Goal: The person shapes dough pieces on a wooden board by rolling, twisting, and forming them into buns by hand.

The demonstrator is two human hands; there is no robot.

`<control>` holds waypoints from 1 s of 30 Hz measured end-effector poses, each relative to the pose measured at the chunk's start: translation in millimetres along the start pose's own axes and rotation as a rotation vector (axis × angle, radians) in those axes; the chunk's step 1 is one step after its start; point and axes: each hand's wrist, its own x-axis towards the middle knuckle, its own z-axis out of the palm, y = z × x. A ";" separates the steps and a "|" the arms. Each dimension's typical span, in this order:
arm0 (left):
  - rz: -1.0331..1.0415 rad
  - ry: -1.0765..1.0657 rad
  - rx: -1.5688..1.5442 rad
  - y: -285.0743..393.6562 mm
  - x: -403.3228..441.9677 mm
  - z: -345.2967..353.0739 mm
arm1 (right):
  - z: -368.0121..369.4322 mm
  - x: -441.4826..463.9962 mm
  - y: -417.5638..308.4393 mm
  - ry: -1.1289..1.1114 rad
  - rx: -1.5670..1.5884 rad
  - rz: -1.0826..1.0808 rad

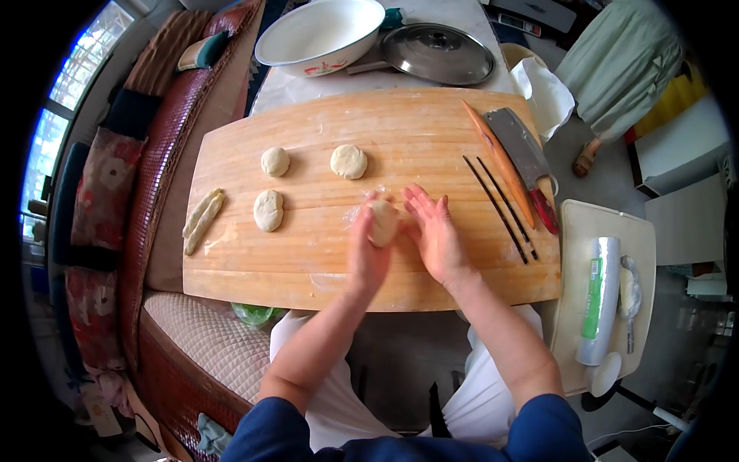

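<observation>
My left hand (368,250) is closed around a round, flattened piece of dough (382,223) above the wooden board (323,258). Just to the right of the dough, my right hand (436,235) has its fingers stretched out and holds nothing. Farther left on the board lie a small dough ball (275,162), a round dough piece (349,162) and a creased dough piece (269,210). A long folded dough strip (203,221) rests near the left edge. White smears of flour show under my hands.
Along the board's right side lie black chopsticks (500,208), a tapered rolling pin (500,163) and a cleaver (521,146). Behind are a white basin (319,38) and a lidded pan (439,54). Plastic wrap (600,300) lies on a side stand. Another person (623,61) stands at upper right.
</observation>
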 end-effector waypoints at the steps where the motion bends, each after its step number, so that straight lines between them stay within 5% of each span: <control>1: 0.068 0.010 0.076 12.4 9.0 -5.9 | -2.3 0.0 -5.8 0.008 -0.037 0.004; 7: 0.556 -0.063 1.703 34.5 27.3 -17.3 | -20.1 0.5 -26.5 0.027 -0.120 -0.044; 17: 0.464 -0.166 1.564 53.7 40.8 -7.2 | -36.5 2.7 -40.5 0.050 -0.092 -0.067; 22: 0.433 -0.383 2.072 31.9 60.7 -4.8 | -41.8 -0.7 -46.0 0.038 -0.064 -0.050; 30: 0.484 -0.406 2.189 22.0 64.0 -7.7 | -38.0 -4.4 -54.9 -0.004 0.010 -0.061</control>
